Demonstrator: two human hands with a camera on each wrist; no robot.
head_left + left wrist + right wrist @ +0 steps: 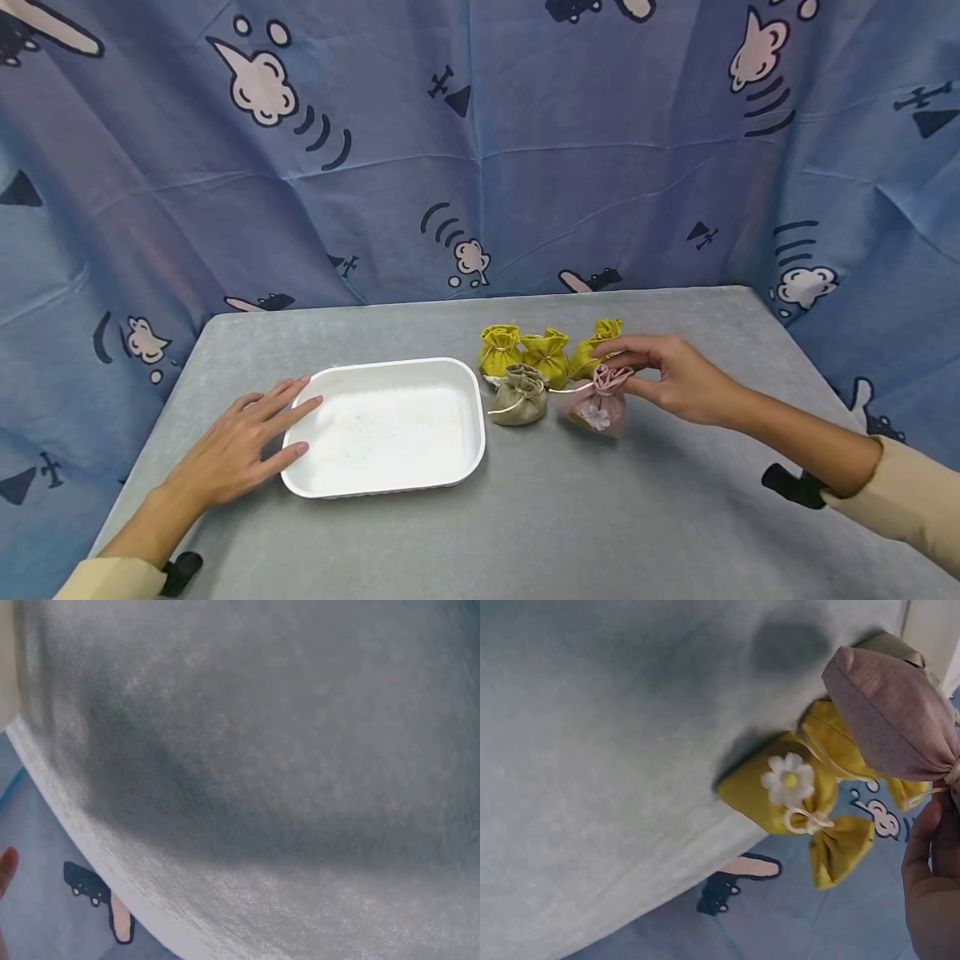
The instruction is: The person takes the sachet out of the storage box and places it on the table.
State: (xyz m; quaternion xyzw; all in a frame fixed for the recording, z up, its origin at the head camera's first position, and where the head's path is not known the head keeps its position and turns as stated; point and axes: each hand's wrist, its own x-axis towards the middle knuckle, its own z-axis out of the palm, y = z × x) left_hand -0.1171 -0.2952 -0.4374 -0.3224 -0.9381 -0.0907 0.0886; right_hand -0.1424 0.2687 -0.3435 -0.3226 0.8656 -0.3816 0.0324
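A gray table (540, 517) with a tray and five little bags on it.

I see a white tray (386, 427) lying on the left half of the table. Just right of it sits a tan bag (520, 397), and next to that a pink bag (599, 405) with a white flower. Behind them, three yellow bags (546, 353) stand close together in a row. My left hand (236, 446) rests flat on the table, touching the tray's edge.

The tray (390, 483) lies on the table (600, 517), with five pouches to its right. Three pouches (547, 354) stand in a row behind two others (558, 400).
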